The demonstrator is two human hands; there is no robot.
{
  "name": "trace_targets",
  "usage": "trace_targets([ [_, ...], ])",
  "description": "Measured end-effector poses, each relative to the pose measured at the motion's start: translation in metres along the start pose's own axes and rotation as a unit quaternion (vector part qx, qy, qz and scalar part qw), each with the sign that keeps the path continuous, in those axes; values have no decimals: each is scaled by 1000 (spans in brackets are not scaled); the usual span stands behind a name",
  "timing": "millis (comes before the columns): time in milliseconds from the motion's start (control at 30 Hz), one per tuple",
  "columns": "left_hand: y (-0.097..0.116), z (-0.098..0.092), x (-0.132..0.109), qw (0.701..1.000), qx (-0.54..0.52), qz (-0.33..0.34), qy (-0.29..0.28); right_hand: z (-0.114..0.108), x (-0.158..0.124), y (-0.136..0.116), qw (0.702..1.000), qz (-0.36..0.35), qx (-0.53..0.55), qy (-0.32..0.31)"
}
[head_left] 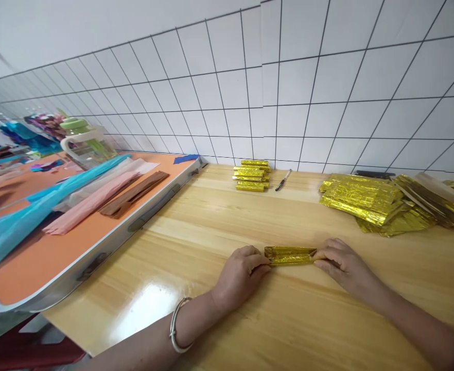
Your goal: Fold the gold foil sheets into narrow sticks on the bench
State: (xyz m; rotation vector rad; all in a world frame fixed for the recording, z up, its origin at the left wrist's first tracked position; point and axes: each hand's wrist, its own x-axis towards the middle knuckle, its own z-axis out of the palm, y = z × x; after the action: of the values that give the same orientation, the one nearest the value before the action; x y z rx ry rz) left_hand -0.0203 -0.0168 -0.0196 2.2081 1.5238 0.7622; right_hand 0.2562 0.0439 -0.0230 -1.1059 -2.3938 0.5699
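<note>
A narrow folded strip of gold foil paper (pixel 292 255) lies lengthwise between my hands, low over the wooden table (pixel 196 216). Its left end is pinched by my left hand (pixel 244 270), which has a bangle (pixel 176 325) at the wrist. Thumb and fingers of my right hand (pixel 337 263) grip the right end. Beyond them stands a small stack of folded gold strips (pixel 252 175), with a pen (pixel 283 180) beside it. To the right lies a pile of gold foil sheets (pixel 362 198).
On the left, an orange-topped table (pixel 134 247) holds blue crepe paper (pixel 65 190), pink paper (pixel 95 201), brown paper strips (pixel 134 195) and a green-lidded jug (pixel 86 139). A tiled wall (pixel 230 87) bounds the back. A dark red stool (pixel 30 345) shows at lower left.
</note>
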Motion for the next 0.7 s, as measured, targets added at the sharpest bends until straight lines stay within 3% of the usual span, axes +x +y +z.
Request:
trace_targets([
  [333,13,-4,-6,999,20,-35,-9,7,-22,-12,998,47,-25,29],
  [700,22,-6,2,995,60,-75,-28,10,-14,-25,989,118,-81,29],
])
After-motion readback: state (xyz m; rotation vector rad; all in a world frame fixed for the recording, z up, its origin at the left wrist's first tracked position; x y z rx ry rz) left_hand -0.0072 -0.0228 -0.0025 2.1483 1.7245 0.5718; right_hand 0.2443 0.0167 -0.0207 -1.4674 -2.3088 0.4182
